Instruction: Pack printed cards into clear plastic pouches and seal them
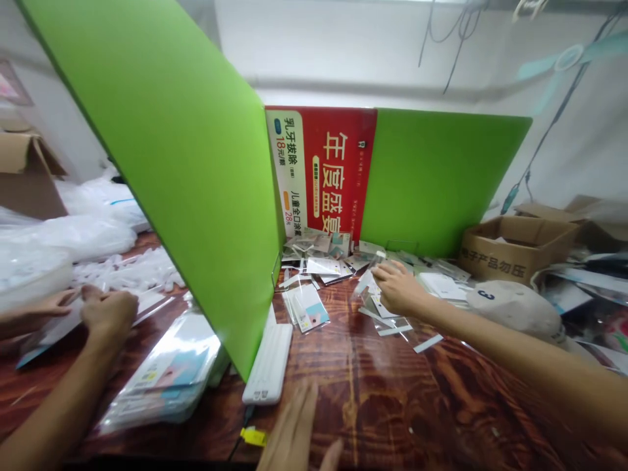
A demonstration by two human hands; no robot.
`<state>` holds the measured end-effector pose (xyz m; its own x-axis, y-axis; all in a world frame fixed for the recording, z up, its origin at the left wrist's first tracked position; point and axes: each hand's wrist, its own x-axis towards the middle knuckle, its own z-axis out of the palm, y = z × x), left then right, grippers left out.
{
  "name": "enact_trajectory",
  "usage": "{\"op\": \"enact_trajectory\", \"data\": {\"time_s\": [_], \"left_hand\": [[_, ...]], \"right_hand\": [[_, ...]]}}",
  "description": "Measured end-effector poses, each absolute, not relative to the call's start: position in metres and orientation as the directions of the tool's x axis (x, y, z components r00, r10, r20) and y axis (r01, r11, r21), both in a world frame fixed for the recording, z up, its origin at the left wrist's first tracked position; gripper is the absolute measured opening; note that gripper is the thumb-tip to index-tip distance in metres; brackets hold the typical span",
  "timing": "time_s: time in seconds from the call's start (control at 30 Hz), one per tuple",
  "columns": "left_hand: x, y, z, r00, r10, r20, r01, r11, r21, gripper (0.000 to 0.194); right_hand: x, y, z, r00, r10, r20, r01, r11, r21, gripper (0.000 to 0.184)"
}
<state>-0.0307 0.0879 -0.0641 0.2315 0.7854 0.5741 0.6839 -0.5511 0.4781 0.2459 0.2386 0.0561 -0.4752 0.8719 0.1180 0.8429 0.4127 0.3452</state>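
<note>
My right hand (398,289) reaches across the wooden table (392,405) into a pile of small clear plastic packets (324,261). Its fingers are curled and pinch a clear packet (367,288) at the pile's near edge. More clear sleeves (392,325) lie just under that hand. My left hand (294,435) lies low at the bottom edge, fingers stretched out flat on the table and smeared by motion, holding nothing. It is nearest to a white power bank (269,363) and a small yellow tag (254,436).
A green divider (186,170) stands on the left and another green panel with a red poster (324,173) at the back. Beyond the divider, another person's hands (105,313) handle packets beside stacked packets (167,376). A beige cap (515,307) and cardboard box (515,245) sit on the right.
</note>
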Motion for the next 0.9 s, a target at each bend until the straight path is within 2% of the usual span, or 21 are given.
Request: {"op": "enact_trajectory", "data": {"time_s": [0.1, 0.17, 0.3, 0.43, 0.5, 0.63, 0.77, 0.9], "left_hand": [[0.004, 0.086, -0.030, 0.224, 0.835, 0.502, 0.654, -0.511, 0.558, 0.058], [0.028, 0.087, -0.011, 0.252, 0.879, 0.404, 0.609, -0.469, 0.640, 0.062], [0.054, 0.083, 0.011, 0.257, 0.906, 0.337, 0.554, -0.424, 0.717, 0.064], [0.048, 0.066, 0.016, 0.345, 0.856, 0.385, 0.431, -0.509, 0.745, 0.042], [0.039, 0.057, 0.011, 0.368, 0.819, 0.441, 0.387, -0.565, 0.729, 0.045], [0.020, 0.043, -0.006, 0.359, 0.762, 0.538, 0.407, -0.647, 0.645, 0.057], [0.015, 0.030, -0.007, 0.406, 0.722, 0.560, 0.456, -0.691, 0.561, 0.061], [0.018, 0.022, -0.001, 0.487, 0.713, 0.504, 0.598, -0.693, 0.403, 0.068]], "right_hand": [[0.239, 0.177, 0.076, -0.563, 0.824, 0.061, 0.791, 0.516, 0.330, 0.031], [0.231, 0.134, 0.081, -0.618, 0.784, 0.056, 0.757, 0.574, 0.312, 0.030], [0.218, 0.059, 0.075, -0.737, 0.614, 0.283, 0.676, 0.672, 0.303, 0.035], [0.219, 0.009, 0.080, -0.805, 0.398, 0.440, 0.556, 0.763, 0.329, 0.042], [0.227, -0.007, 0.088, -0.808, 0.368, 0.460, 0.515, 0.820, 0.249, 0.051], [0.243, -0.023, 0.100, -0.724, 0.525, 0.448, 0.597, 0.802, 0.024, 0.070], [0.243, -0.020, 0.096, -0.794, 0.501, 0.343, 0.513, 0.856, -0.061, 0.072], [0.239, -0.016, 0.088, -0.834, 0.503, 0.227, 0.498, 0.863, -0.080, 0.062]]}}
